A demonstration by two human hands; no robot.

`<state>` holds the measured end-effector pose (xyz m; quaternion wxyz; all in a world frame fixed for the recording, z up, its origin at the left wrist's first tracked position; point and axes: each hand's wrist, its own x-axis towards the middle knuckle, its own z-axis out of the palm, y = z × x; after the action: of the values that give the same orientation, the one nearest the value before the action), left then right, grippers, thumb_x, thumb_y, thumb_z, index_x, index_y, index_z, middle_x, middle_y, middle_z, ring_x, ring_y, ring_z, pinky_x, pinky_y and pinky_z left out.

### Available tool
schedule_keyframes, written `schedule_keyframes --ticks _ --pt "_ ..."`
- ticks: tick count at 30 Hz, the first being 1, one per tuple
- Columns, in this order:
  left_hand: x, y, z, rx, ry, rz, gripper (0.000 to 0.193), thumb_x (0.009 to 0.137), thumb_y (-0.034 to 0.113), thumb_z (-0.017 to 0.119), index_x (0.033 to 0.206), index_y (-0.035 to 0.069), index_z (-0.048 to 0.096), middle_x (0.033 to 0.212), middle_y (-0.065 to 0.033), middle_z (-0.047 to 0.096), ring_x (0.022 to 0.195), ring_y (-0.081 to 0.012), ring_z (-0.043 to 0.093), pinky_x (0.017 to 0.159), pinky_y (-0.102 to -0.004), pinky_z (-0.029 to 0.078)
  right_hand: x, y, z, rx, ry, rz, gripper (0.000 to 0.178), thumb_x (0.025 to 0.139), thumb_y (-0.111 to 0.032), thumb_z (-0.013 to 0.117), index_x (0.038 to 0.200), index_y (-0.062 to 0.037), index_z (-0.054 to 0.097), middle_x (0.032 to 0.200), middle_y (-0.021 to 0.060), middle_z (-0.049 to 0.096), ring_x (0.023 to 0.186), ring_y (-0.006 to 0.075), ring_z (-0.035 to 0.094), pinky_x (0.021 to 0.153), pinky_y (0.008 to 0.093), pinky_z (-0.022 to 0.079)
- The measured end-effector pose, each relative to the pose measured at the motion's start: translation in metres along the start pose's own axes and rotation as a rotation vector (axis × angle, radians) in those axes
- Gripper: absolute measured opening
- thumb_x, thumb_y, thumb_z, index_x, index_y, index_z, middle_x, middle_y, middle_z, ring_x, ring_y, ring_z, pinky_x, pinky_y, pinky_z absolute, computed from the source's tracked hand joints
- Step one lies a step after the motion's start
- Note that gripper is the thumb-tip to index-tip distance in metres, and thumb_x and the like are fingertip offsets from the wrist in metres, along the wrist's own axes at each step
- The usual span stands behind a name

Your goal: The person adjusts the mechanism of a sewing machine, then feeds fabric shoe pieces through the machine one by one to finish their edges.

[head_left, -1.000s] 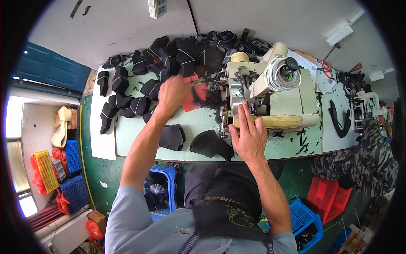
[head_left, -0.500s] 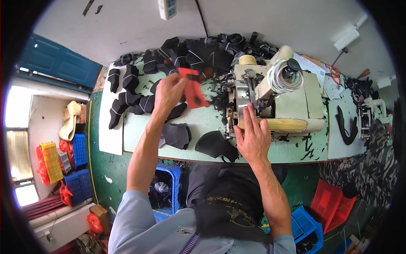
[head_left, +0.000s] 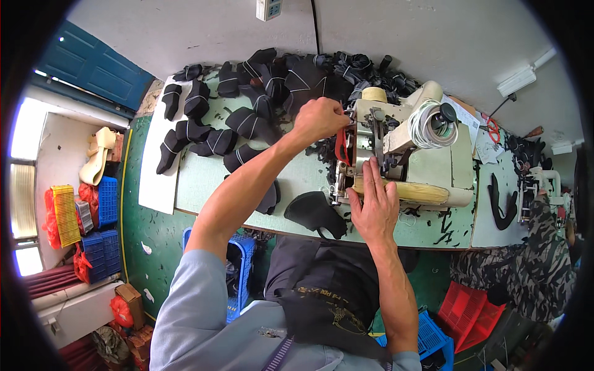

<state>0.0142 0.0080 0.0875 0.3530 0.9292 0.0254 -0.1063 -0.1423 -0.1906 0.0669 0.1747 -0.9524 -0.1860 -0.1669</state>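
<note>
Head view, nearest first: a blue crate point(head_left: 247, 243) stands on the floor under the front edge of the worktop point(head_left: 190, 188), presumably tucked there so that the surface above is left for the work. Close to that edge lies a black curved piece point(head_left: 314, 213), flat and just left of the right hand point(head_left: 375, 207), which puts it within easy reach. That hand is open, its fingers straight and together, laid across the yellow padded bar point(head_left: 413, 191) at the front of the machine point(head_left: 434, 172); the flat pose looks meant for resting or steadying, since nothing is gripped.

Farther in, the left hand point(head_left: 318, 119) reaches across to the machine's left side, fingers closed on the upper end of a red piece point(head_left: 341, 147). The piece hangs down against the metal parts there, and holding it by the end seems to leave most of its length free; the exact contact is too small to tell.

To the left, black bundles point(head_left: 215, 142) sit in loose rows, each wound with pale cord, likely to keep their layers together. Farthest, a dark heap point(head_left: 359, 67) is pushed up by the wall, out of the hands' way.
</note>
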Motion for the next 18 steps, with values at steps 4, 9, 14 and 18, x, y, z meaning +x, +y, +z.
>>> schedule_keyframes --ticks 4,9,14,18 --pt "0.003 0.008 0.017 0.073 0.029 0.041 0.035 0.080 0.038 0.072 0.088 0.005 0.076 0.084 -0.0158 0.074 0.083 -0.0337 0.073 0.078 -0.0429 0.057 0.001 0.000 0.000 -0.001 -0.003 0.002 0.063 0.087 -0.030 0.074 0.140 -0.0012 0.057 0.153 0.0075 0.051 0.076 0.0265 0.049 0.070 0.0378 0.045" --pt "0.004 -0.007 0.025 0.122 -0.086 0.219 0.035 0.090 0.036 0.062 0.099 0.005 0.076 0.089 -0.0179 0.075 0.081 -0.0364 0.073 0.076 -0.0444 0.057 0.001 0.001 -0.001 0.000 -0.008 0.015 0.063 0.088 -0.030 0.073 0.141 -0.0015 0.056 0.153 0.0074 0.051 0.074 0.0264 0.049 0.070 0.0373 0.045" --pt "-0.017 -0.056 0.020 -0.090 -0.132 0.054 0.041 0.091 0.040 0.065 0.107 0.003 0.074 0.091 -0.0170 0.075 0.087 -0.0358 0.074 0.081 -0.0473 0.056 0.000 0.001 -0.001 0.025 -0.024 0.032 0.065 0.088 -0.030 0.073 0.143 -0.0018 0.055 0.154 0.0073 0.051 0.074 0.0268 0.049 0.070 0.0375 0.045" --pt "-0.047 -0.083 0.062 0.386 -0.061 0.126 0.063 0.082 0.044 0.077 0.134 0.012 0.063 0.137 -0.0204 0.058 0.117 -0.0373 0.063 0.097 -0.0459 0.052 0.001 0.001 -0.002 0.037 0.000 0.010 0.065 0.088 -0.029 0.074 0.143 -0.0020 0.054 0.154 0.0072 0.050 0.074 0.0269 0.049 0.071 0.0376 0.046"
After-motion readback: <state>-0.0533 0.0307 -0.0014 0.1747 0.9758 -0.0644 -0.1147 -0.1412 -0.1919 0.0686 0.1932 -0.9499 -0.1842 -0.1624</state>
